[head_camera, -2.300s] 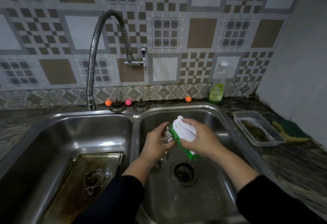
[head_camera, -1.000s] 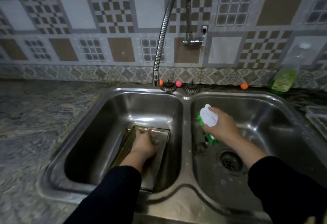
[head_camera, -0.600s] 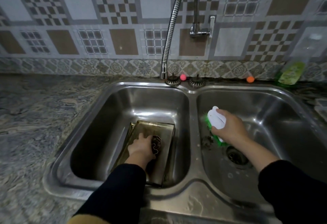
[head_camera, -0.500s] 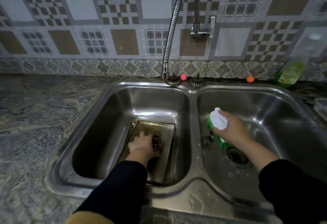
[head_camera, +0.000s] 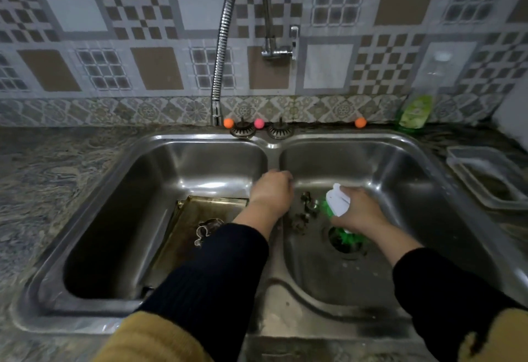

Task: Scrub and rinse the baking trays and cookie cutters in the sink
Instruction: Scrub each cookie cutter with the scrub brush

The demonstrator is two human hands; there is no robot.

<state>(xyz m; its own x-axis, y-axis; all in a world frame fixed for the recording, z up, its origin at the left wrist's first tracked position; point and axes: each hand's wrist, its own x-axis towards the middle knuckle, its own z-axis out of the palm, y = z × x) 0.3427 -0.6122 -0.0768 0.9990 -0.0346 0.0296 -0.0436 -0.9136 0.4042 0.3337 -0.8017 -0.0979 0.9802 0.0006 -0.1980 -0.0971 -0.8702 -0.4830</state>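
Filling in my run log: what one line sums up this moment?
left hand: over divider, grip unclear | right hand: holds brush | cutters: right basin | tray: left basin

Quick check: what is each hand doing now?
Left hand: over the sink divider, grip cannot be told.
Right hand: gripping the scrub brush.

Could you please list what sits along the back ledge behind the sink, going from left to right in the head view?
Faucet spout tip → orange ball → sink strainer → pink ball → second strainer → second orange ball → green soap bottle.
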